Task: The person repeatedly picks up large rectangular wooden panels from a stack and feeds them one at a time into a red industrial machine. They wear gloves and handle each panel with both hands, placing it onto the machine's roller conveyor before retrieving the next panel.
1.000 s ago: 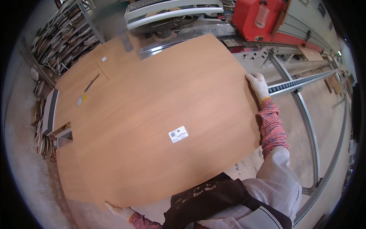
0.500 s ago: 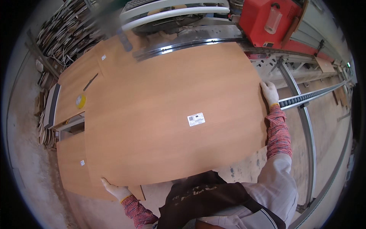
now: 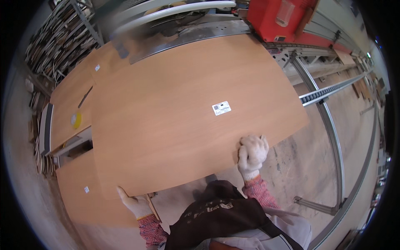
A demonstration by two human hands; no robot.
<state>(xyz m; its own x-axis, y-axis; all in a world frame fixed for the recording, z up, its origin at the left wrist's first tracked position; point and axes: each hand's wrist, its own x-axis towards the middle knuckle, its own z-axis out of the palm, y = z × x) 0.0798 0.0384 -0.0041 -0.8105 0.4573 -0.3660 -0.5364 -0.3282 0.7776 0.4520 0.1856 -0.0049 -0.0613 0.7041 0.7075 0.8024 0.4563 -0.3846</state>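
Note:
A large wood-grain board (image 3: 175, 121) with a white label (image 3: 221, 108) lies flat in front of me. My left hand (image 3: 135, 204), in a white work glove, holds its near left corner; the thumb rests on top and the fingers are hidden underneath. My right hand (image 3: 253, 153), gloved too, is closed on the near edge towards the right, with its fingers bent. Under the big board's left side lie more wood-grain panels (image 3: 75, 200), some with small labels.
A roll of yellow tape (image 3: 76, 120) and a dark, thin tool (image 3: 85, 96) lie on the left panel. A red machine housing (image 3: 275, 21) stands at the far right, with metal rails (image 3: 329, 137) beside the board. Stacked offcuts (image 3: 62, 41) fill the far left.
My right hand has moved from the board's right edge to its near edge. The board has turned, its right end swinging nearer. My left hand stays at the near left corner.

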